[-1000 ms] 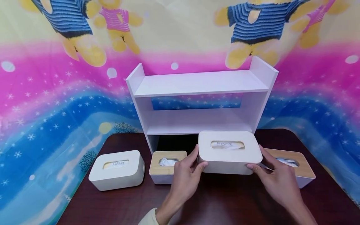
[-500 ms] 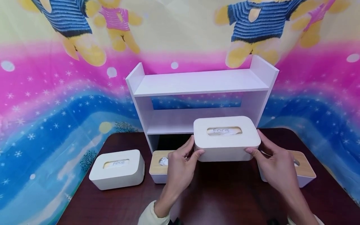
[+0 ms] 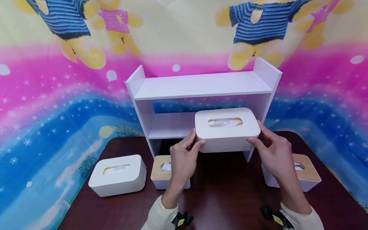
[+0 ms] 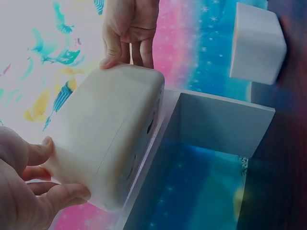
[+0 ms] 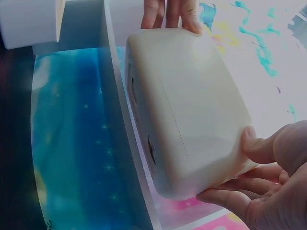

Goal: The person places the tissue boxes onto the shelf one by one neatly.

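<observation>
A cream tissue box (image 3: 227, 143) with an oval slot showing a paper marked "Face" is held up in front of the white shelf's middle level. My left hand (image 3: 184, 159) grips its left end, thumb on the front face and fingers at the side. At the opposite end my right hand (image 3: 274, 153) holds it the same way. The left wrist view shows the box's plain front face (image 4: 105, 110), with both hands at its ends. In the right wrist view the box (image 5: 192, 105) tilts beside the shelf board, its underside slots partly showing.
The white two-level shelf (image 3: 201, 86) stands at the back of the dark table (image 3: 218, 204). Another cream tissue box (image 3: 118, 182) sits at left. Two wood-topped tissue boxes stand nearer, one (image 3: 161, 172) behind my left hand, one (image 3: 307, 169) beside my right. A patterned cloth (image 3: 178, 38) hangs behind.
Both hands have raised the cream tissue box from low before the shelf to its middle level, moving forward and slightly left. The other boxes have stayed in place.
</observation>
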{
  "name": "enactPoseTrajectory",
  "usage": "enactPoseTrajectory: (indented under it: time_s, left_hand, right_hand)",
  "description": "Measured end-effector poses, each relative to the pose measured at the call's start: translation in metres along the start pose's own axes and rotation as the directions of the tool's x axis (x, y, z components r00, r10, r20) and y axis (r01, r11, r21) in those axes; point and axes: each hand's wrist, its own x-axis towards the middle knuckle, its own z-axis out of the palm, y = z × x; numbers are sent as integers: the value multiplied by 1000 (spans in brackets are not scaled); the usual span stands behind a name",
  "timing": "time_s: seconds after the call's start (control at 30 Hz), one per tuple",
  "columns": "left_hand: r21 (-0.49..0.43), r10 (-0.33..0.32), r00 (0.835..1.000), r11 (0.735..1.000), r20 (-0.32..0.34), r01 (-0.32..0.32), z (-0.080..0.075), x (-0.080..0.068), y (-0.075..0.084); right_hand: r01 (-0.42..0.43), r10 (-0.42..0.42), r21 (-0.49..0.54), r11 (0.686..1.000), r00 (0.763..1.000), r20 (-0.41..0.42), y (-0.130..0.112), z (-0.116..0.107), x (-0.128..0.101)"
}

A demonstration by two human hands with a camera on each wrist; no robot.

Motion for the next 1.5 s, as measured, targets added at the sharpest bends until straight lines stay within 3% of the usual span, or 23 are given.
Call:
enactPoseTrajectory:
  time_s: [0.37,0.6,0.83,1.1,1.5]
  left_hand:
    - [-22,-40,997,999,-72,39,14,20,-8]
    - [-42,-68,995,997,-73,65,23,28,-15]
    - [-26,-22,997,999,-71,20,28,34,-17]
    - [-14,-11,997,1000,-77,10,36,40,-20]
    - [56,114,984,993,-138,-107,45,46,-26]
  right_hand:
    - [-70,72,60,996,997,-36,13,11,17]
    - [-142,149,86,986,986,-77,18,16,24]
    - [-52,75,120,991,977,-198,24,24,30]
    - [-16,50,105,994,945,-322,29,32,37]
    - [-19,43,66,998,923,-382,26,35,43]
